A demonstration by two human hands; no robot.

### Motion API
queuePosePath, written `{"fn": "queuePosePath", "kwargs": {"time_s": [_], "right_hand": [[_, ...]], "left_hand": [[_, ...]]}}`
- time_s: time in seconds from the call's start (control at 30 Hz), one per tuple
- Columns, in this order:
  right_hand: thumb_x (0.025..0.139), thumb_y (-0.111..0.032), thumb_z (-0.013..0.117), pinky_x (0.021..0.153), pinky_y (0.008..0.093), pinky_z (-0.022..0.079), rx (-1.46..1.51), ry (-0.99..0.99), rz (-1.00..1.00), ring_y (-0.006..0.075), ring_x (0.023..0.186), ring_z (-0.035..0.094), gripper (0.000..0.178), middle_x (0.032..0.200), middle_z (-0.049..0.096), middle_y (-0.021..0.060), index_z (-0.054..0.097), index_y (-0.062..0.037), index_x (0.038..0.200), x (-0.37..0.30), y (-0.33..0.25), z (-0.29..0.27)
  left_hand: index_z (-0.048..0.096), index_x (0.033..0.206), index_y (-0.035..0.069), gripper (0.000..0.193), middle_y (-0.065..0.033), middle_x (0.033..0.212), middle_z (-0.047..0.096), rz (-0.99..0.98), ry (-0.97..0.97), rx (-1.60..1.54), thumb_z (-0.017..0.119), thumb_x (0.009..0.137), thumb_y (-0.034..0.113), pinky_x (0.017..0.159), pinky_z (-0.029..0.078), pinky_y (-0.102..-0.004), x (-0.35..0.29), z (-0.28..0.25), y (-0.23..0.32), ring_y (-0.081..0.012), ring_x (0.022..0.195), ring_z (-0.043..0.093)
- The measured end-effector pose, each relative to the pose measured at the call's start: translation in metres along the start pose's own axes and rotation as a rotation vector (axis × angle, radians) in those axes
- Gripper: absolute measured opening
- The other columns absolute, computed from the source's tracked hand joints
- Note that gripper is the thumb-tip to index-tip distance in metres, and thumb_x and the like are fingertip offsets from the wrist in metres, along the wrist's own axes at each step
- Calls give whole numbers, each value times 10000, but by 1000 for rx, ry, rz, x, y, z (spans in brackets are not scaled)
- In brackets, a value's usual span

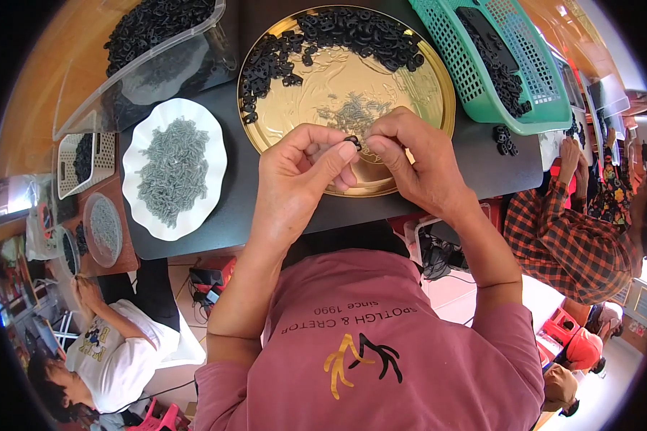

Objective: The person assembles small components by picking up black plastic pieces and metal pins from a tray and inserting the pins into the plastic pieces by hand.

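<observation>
Over the near part of a round gold tray (438, 79), my left hand (305, 161) pinches a small black plastic piece (352, 141) between thumb and fingers. Right beside that piece, my right hand (417, 158) is closed in a pinch; what its fingertips hold, if anything, is too small to make out. Many similar black pieces (359, 32) lie heaped along the tray's far and left side. Small thin grey metal bits (356, 111), like springs or screws, are scattered in the tray just beyond my hands.
A scalloped white plate (133, 161) piled with grey metal bits (172, 169) stands left. Behind it is a clear bin (86, 108) of black parts; a green basket (474, 108) stands at the right. Co-workers sit on both sides, one in a checked shirt (568, 244).
</observation>
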State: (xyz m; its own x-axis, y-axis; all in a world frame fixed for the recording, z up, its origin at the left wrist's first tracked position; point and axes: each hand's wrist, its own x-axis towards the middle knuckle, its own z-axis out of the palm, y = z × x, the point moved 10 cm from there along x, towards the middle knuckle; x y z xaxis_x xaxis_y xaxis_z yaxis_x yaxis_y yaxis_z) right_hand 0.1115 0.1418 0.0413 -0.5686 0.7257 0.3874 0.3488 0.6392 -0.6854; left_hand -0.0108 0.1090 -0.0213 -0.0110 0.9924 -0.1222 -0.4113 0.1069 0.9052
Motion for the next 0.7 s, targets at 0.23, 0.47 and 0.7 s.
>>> {"fn": "queuePosePath", "kwargs": {"time_s": [0.23,0.47,0.7], "right_hand": [[866,-91,622,609,389,471,-56,-57,-87,335,704,590,114,821,570,119,561,-40,948,5,-10,2],[868,-41,593,618,390,469,73,-35,-78,350,723,580,86,815,553,144,548,-20,939,3,-13,4],[869,-7,593,620,321,463,69,-31,-62,262,691,565,42,798,570,110,559,-11,894,1,-13,9]], "left_hand": [[610,975,-36,120,-49,750,636,-13,2,11,642,891,44,595,498,-207,-2,2,1,-86,656,610],[618,944,-37,95,-42,727,630,7,18,59,641,886,34,591,498,-202,-4,5,7,-79,646,604],[619,935,-34,79,-38,725,628,35,43,106,640,881,20,580,497,-202,-5,2,4,-74,635,602]]}}
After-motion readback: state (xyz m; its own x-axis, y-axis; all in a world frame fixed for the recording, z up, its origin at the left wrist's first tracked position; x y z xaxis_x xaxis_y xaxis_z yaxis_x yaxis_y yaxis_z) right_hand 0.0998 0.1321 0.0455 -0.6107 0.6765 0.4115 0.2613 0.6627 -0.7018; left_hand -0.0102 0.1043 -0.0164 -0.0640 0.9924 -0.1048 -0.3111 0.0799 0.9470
